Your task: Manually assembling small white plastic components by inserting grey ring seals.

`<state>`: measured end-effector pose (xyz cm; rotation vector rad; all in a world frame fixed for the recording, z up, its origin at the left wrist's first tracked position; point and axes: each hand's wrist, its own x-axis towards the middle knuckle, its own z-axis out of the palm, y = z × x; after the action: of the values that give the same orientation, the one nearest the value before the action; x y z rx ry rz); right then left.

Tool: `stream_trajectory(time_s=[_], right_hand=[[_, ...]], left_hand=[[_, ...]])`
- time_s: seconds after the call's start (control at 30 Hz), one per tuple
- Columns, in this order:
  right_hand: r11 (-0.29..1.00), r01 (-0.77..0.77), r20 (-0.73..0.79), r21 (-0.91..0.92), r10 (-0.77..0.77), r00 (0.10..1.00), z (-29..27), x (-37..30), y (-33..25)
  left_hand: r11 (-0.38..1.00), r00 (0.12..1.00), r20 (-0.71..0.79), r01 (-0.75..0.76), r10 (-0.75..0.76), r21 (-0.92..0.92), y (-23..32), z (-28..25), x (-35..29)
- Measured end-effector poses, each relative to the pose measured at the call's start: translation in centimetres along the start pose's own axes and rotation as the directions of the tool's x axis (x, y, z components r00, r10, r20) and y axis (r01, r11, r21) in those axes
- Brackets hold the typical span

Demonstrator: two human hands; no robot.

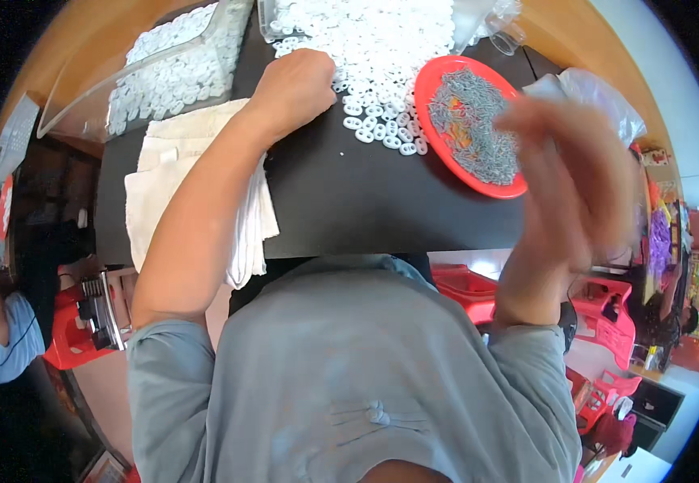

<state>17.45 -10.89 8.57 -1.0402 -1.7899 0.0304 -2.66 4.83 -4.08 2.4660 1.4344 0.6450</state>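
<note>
My left hand (297, 87) is closed, its back toward me, at the left edge of a pile of small white oval plastic pieces with two holes (377, 68). Its curled fingers hide whatever may be in them. My right hand (575, 169) is raised near the right rim of a red oval plate (432, 133) and smeared by motion, so I cannot make out its fingers or anything in them. The plate holds a heap of small grey metal screws or nails (478, 121). Several white pieces lie loose against the plate's left side.
Folded cream cloths (164, 161) lie under my left forearm on the dark table (341, 201). A clear bin (164, 80) of white pieces stands at the far left. Clear plastic bags (607, 101) sit at the right. Red chairs (607, 314) and other people are around.
</note>
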Motion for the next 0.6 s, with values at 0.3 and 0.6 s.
stream_trajectory(time_s=[0.3,0.6], right_hand=[[0.826,0.027,0.47,-0.563,0.293,0.832,0.9,-2.3,17.8],[0.93,-0.166,0.322,-0.328,0.275,0.906,0.4,-1.8,18.2]], left_hand=[[0.993,0.997,-0.013,-0.081,0.082,0.083,1.5,-0.7,-0.9],[0.931,0.997,0.039,-0.043,0.061,-0.362,1.0,-0.6,-0.9]])
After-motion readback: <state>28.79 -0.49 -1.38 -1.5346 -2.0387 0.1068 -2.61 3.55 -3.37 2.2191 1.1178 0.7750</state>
